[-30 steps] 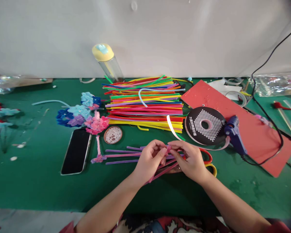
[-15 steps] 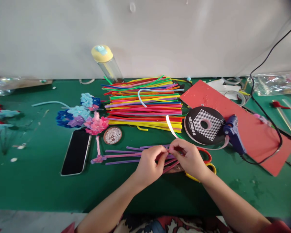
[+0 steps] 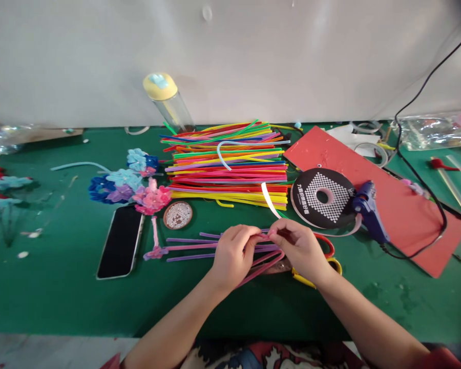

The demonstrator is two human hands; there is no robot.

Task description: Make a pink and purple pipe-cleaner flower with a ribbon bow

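Observation:
My left hand (image 3: 236,253) and my right hand (image 3: 297,248) meet fingertip to fingertip over the table. Both pinch a pink pipe cleaner (image 3: 267,237); its bent strands (image 3: 263,267) hang below my fingers. Purple pipe cleaners (image 3: 194,257) lie flat under and left of my left hand. Beneath my right hand are scissors (image 3: 333,266) with red and yellow handles, their blades partly covered. Just beyond my hands lies a thick pile of coloured pipe cleaners (image 3: 230,174). Pipe-cleaner flowers (image 3: 151,197) in blue, purple and pink sit to the left.
A phone (image 3: 120,243) and a small dish of beads (image 3: 177,214) lie left of my hands. To the right are a ribbon spool (image 3: 305,205), a blue glue gun (image 3: 371,212) with a black cord and a red board (image 3: 415,236). A yellow-lidded bottle (image 3: 172,105) stands behind.
My left hand has shifted slightly left and turned a little. The bent pink strands below my fingers now reach farther left and down. My right hand stays nearly in place.

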